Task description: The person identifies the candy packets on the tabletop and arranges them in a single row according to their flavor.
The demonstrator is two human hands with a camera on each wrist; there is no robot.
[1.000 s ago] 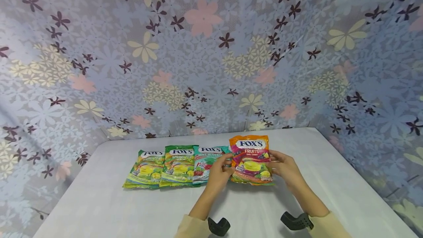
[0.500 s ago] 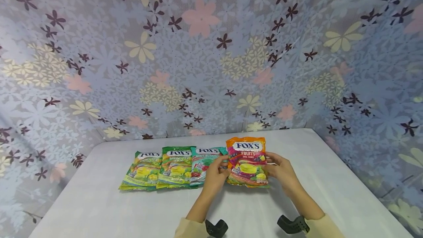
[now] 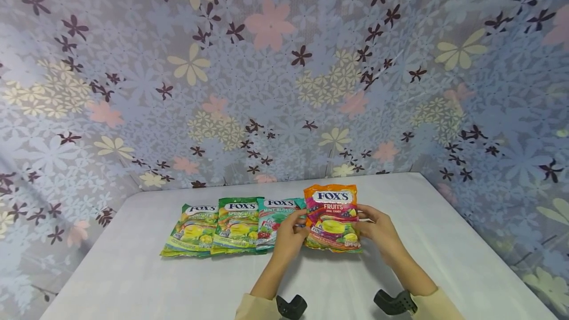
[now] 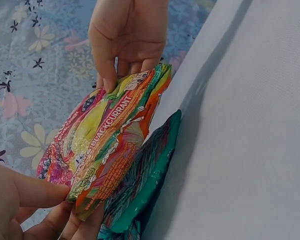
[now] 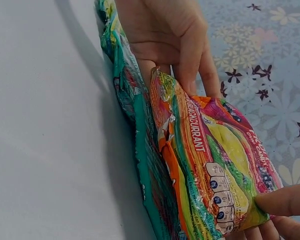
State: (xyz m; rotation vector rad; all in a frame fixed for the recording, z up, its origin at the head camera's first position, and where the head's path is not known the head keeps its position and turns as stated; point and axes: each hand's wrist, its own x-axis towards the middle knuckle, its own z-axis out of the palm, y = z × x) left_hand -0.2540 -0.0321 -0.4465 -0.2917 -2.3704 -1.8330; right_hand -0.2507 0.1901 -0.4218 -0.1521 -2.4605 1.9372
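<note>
An orange and pink plastic packet of fruit candy was held tilted up off the white bench, at the right end of a row of packets; its left edge was pinched by the left hand and its right edge by the right hand, each grip clenched on the packet with thumb in front; its lower edge was overlapping a teal mint candy packet; further left, two green candy packets were laid flat, edges overlapping; a flowered cloth was hung behind the bench.
</note>
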